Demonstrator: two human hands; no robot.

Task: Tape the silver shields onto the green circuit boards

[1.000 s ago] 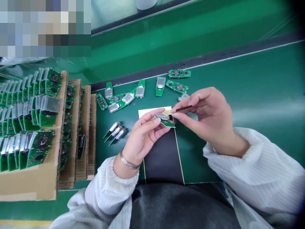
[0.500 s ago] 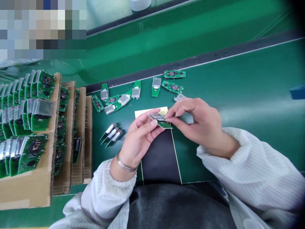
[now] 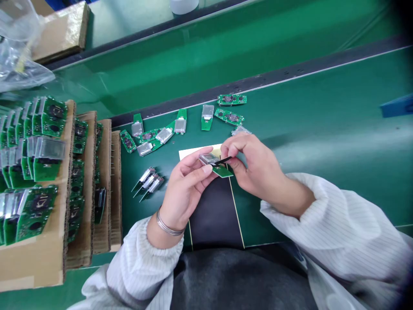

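Note:
My left hand [image 3: 190, 176] is closed around a small green circuit board [image 3: 222, 171] with a clear-faced display [image 3: 208, 159] on it, thumb on the near side. My right hand [image 3: 250, 165] pinches a thin black strip [image 3: 223, 161] between thumb and fingertips. The strip lies across the board at the display's lower edge; whether it is stuck down there I cannot tell. Below both hands is a black sheet [image 3: 214, 215] on a pale yellow backing. Three boards [image 3: 149, 181] stand on edge together to the left of my left hand.
Several loose boards with displays [image 3: 164, 135] lie along the back of the green table [image 3: 322, 129]. Cardboard holders [image 3: 38, 258] packed with upright boards stand at the left. A blue object [image 3: 396, 106] sits at the far right. Behind the ledge are a plastic bag [image 3: 26, 71] and cardboard [image 3: 61, 32].
My right hand has drawn slightly left and turned; the black strip now shows plainly in its pinch. My left hand still holds the board. The view has shifted a little.

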